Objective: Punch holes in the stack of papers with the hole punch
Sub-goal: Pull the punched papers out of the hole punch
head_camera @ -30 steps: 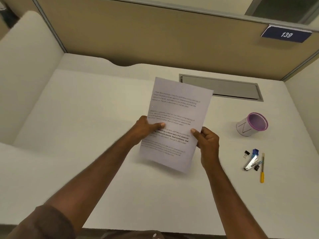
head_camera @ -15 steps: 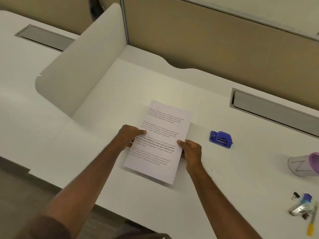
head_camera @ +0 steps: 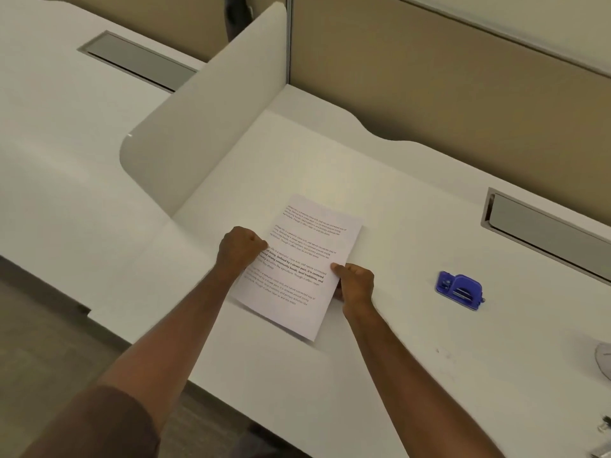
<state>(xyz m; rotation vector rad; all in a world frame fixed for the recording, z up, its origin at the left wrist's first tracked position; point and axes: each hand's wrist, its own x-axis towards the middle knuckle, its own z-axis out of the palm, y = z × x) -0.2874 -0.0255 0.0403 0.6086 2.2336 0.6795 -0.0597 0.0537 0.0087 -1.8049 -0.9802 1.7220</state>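
Observation:
A stack of printed white papers (head_camera: 305, 256) lies low over the white desk (head_camera: 413, 358), turned a little clockwise. My left hand (head_camera: 241, 247) grips its left edge, thumb on top. On the right edge my right hand (head_camera: 355, 284) pinches the sheets the same way. The blue hole punch (head_camera: 460, 289) sits on the desk to the right of the papers, well apart from my right hand.
A rounded white divider panel (head_camera: 205, 120) stands left of the papers. A grey cable tray slot (head_camera: 545, 233) is set in the desk at back right. A pale cup's edge (head_camera: 605, 358) and small metal clips (head_camera: 605, 424) show at the right border.
The view has swung left, so the cup and stationery slid off to the right and the hole punch came into sight. The papers came down from a raised hold to just over the desk.

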